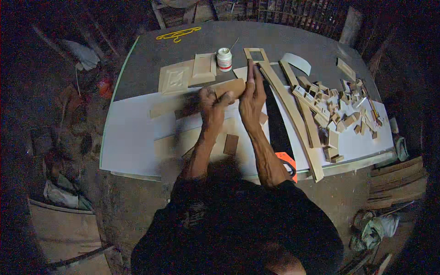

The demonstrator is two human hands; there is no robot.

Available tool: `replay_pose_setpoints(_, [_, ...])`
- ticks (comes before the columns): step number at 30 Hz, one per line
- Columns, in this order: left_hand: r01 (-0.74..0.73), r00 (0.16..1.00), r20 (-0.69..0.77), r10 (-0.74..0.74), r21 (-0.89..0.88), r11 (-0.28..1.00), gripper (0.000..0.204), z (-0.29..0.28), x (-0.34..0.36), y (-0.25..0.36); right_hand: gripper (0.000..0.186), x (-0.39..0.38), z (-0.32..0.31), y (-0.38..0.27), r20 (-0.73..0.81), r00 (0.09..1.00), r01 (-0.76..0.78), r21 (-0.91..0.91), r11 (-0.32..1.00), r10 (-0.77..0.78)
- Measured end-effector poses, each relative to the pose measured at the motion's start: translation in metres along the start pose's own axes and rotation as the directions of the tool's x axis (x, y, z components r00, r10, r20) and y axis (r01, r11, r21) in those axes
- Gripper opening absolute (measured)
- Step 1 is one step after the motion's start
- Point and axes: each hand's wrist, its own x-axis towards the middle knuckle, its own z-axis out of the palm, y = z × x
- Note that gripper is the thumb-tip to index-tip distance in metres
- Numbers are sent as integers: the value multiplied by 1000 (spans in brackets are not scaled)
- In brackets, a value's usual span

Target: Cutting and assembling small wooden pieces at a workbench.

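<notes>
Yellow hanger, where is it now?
In the head view, the yellow hanger lies near the far left corner of the table, beyond two wooden panels.

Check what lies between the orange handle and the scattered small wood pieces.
Two long wooden strips, running lengthwise between them, in the head view.

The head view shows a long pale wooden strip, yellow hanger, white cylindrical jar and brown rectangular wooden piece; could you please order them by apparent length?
1. Long pale wooden strip
2. Yellow hanger
3. White cylindrical jar and brown rectangular piece: too alike to rank, the piece being nearer the camera.
</notes>
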Motion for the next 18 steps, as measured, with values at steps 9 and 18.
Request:
replay_pose_setpoints(9, [-8,442,623,-645,722,691,57,-33,40,60,43,8,-25,-39,549,825,189,-50,981,-131])
replay_pose_setpoints(18, [-404,823,514,-241,829,388,31,-29,53,5,71,9,-41,-17,538,778,482,-181,857,-324])
